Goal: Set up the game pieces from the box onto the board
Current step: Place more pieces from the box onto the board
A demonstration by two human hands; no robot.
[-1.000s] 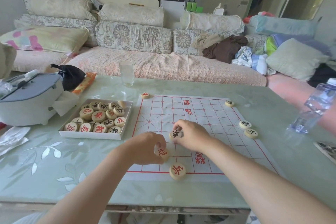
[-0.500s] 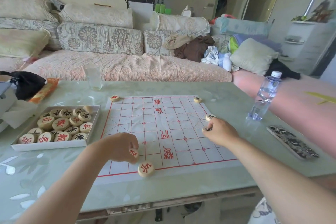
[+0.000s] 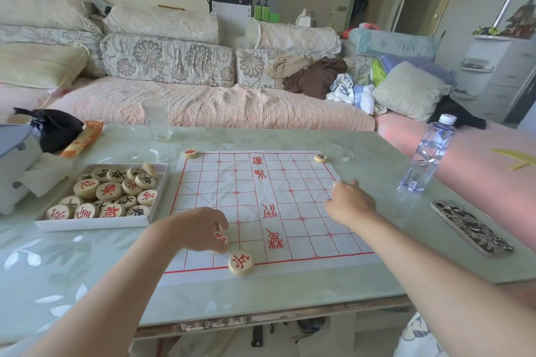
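Round pale wooden game pieces [image 3: 110,191] are partway through setup. Left hand [image 3: 197,227], lower centre of frame, knuckles up, pinches a red-lettered disc [image 3: 222,238] over the near-left squares of the white red-gridded board [image 3: 261,197]. The next move, I judge, is seating it squarely on a line crossing. Right hand [image 3: 349,203] lies palm down at the board's right edge, fingers curled under; I cannot tell whether it holds anything. A second red-lettered disc [image 3: 241,263] rests on the near border. Most pieces lie heaped in the shallow white cardboard box [image 3: 92,225], left of frame, on the pale green glass counter [image 3: 290,293].
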